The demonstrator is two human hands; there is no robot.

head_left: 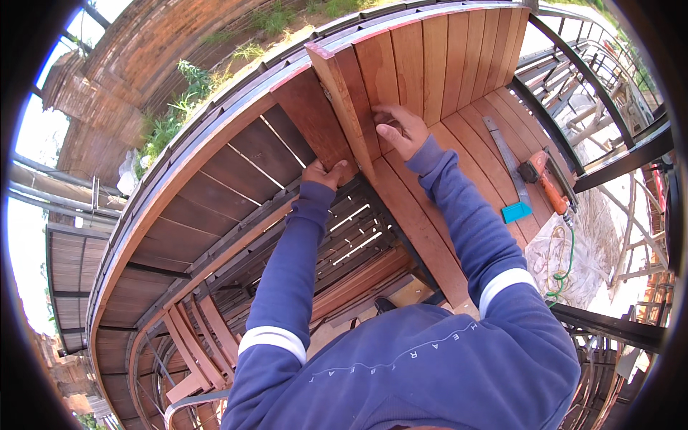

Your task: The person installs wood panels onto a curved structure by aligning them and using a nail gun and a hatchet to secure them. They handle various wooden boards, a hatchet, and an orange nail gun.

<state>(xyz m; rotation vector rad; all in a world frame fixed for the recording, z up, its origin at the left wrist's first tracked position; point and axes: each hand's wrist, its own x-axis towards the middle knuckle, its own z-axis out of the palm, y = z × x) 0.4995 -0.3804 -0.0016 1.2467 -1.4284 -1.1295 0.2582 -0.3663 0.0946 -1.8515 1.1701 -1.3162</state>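
Observation:
My left hand (326, 174) is closed around the lower end of a reddish-brown wooden board (304, 100), its thumb lying across the face. This board leans against the curved back, left of a thick upright wooden divider (340, 100). On the divider's other side, my right hand (403, 131) is held with thumb and fingers apart. Its fingertips are at a dark red slat (362, 82) of the slatted backrest (408, 61); whether they touch it, I cannot tell. Below that hand runs a seat of wooden planks (430, 208).
On the seat lie a try square with a teal handle (516, 212) and an orange nail gun (548, 180) with a green hose (562, 276). Dark metal framing (344, 236) opens below my left arm. Curved wooden strips (197, 340) stand at lower left.

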